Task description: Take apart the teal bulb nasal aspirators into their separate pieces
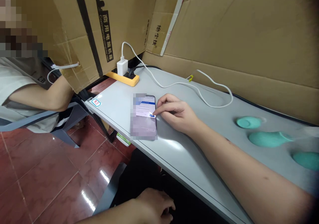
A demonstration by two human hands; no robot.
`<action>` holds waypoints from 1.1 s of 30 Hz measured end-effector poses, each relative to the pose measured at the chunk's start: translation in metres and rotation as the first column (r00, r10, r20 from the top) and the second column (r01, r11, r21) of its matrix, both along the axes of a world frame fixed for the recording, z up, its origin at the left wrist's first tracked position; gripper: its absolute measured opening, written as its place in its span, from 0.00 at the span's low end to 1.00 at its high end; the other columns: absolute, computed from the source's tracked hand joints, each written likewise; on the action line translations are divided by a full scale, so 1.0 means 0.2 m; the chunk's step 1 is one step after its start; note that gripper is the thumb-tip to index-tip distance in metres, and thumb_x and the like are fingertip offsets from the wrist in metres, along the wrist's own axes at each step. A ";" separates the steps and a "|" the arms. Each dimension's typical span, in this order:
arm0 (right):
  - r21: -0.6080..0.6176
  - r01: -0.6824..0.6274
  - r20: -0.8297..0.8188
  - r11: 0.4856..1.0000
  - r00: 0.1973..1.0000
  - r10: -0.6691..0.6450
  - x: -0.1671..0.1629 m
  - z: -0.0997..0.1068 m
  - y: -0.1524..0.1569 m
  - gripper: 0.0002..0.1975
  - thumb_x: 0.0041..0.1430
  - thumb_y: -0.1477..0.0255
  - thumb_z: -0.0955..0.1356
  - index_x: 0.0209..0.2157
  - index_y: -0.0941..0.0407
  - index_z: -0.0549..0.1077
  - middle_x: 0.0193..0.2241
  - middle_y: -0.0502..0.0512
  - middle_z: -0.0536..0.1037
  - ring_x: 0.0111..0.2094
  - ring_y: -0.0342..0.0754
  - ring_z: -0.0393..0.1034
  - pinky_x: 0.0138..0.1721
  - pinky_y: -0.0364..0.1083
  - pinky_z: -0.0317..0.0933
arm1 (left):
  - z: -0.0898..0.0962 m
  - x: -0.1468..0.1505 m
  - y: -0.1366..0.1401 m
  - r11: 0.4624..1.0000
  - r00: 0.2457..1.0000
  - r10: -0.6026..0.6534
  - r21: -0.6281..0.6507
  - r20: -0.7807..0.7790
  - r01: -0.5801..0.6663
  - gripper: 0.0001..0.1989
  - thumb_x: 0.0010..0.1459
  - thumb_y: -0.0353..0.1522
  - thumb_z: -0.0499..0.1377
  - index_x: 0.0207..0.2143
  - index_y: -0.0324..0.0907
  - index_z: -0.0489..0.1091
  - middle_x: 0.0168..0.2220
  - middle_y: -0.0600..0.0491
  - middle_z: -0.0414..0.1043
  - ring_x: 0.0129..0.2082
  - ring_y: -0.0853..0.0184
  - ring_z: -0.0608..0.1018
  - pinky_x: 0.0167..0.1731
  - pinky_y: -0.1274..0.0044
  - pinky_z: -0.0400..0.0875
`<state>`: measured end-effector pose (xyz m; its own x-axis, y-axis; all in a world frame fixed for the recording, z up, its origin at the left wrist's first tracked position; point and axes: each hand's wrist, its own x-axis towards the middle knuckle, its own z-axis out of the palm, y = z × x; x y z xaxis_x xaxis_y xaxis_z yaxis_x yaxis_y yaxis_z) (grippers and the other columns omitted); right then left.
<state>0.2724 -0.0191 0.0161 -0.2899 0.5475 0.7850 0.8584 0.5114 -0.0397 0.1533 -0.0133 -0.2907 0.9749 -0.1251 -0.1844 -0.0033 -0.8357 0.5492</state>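
Observation:
A smartphone lies flat on the grey table near its front edge, screen lit. My right hand rests on the table beside it, the index fingertip touching the right side of the screen. It holds nothing. My left hand sits low below the table edge, over my dark-clothed lap, fingers loosely curled with nothing seen in it.
A white cable runs across the table from a white charger in a yellow power strip. Three teal objects lie at right. Cardboard walls the table. Another person sits at left on a chair.

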 end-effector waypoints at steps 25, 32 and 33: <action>-0.745 0.224 -0.360 0.628 0.658 -0.662 -0.35 0.09 -0.11 0.40 0.68 0.69 0.61 0.78 0.46 0.44 0.36 0.52 0.77 0.20 0.42 0.65 0.16 0.41 0.54 | 0.04 0.00 -0.01 1.000 1.000 0.013 0.008 -0.020 -0.013 0.30 0.64 0.46 0.52 0.66 0.50 0.66 0.62 0.53 0.74 0.70 0.57 0.74 0.73 0.56 0.73; -0.664 0.203 -0.380 0.720 0.737 -0.558 -0.34 0.05 -0.07 0.38 0.64 0.68 0.62 0.74 0.49 0.51 0.38 0.50 0.78 0.21 0.41 0.69 0.17 0.40 0.57 | 0.05 -0.01 0.00 1.000 0.999 0.022 -0.008 -0.032 -0.022 0.29 0.64 0.46 0.52 0.65 0.51 0.66 0.62 0.54 0.74 0.69 0.56 0.75 0.71 0.56 0.74; -0.658 0.196 -0.385 0.727 0.743 -0.548 -0.34 0.04 -0.06 0.38 0.64 0.68 0.63 0.74 0.50 0.52 0.38 0.50 0.79 0.21 0.40 0.69 0.17 0.39 0.57 | 0.05 -0.01 0.00 1.000 0.999 0.026 -0.009 -0.030 -0.026 0.29 0.63 0.46 0.53 0.65 0.51 0.66 0.62 0.54 0.74 0.69 0.56 0.75 0.71 0.55 0.74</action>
